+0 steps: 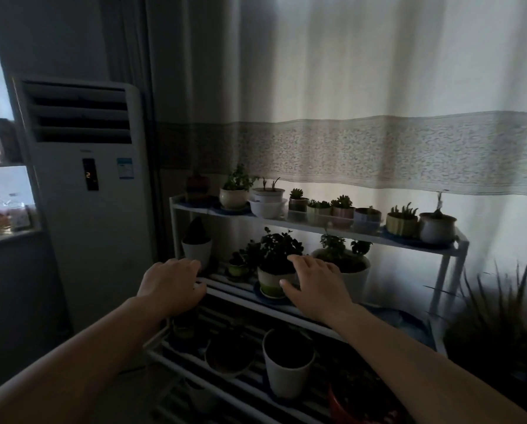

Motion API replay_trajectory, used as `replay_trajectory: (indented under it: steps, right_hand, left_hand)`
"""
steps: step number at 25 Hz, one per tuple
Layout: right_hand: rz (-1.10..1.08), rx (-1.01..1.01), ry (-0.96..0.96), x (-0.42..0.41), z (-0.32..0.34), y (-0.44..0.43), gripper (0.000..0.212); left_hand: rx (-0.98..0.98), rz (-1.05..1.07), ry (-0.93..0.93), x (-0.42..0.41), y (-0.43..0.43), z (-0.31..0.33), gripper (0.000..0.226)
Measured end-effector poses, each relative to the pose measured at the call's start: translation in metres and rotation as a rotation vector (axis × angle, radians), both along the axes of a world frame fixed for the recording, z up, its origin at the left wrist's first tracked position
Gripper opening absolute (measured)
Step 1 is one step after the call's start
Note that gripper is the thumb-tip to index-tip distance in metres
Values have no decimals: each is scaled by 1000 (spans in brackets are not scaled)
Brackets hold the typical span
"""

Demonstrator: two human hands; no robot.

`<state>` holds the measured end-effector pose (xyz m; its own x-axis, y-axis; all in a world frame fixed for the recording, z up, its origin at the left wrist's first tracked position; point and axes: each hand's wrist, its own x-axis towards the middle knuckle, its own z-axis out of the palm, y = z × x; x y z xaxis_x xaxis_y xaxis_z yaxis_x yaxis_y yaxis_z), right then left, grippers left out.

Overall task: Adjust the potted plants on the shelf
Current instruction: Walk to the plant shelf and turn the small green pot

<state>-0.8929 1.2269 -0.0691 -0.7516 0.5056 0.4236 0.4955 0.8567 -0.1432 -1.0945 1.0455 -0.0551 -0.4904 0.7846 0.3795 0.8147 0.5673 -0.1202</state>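
Hands are reaching, fingers spread and empty: left hand and right hand flanking the green-banded pot (ceramic, probably heavy, breakable); gripping its sides seems best.

Looks like smooth white-painted slats on the shelf. Glossy glazed pots, kinda ceramic. Soft matte cloth curtain behind.
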Motion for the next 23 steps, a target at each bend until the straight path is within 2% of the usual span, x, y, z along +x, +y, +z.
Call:
replay_trajectory:
  steps: [11,19,23]
  right_hand:
    - [-9,-53,31,-223,-36,59,53]
    - [-17,-94,10,-342,-75,123,53]
    - [48,-122,32,-410,-88,166,54]
  left_hand:
    - [-57,-54,-95,-226,74,-17,29]
    - [-110,-111,-172,-327,159,-45,31]
    - [-235,-102,-90,-378,213,-51,39]
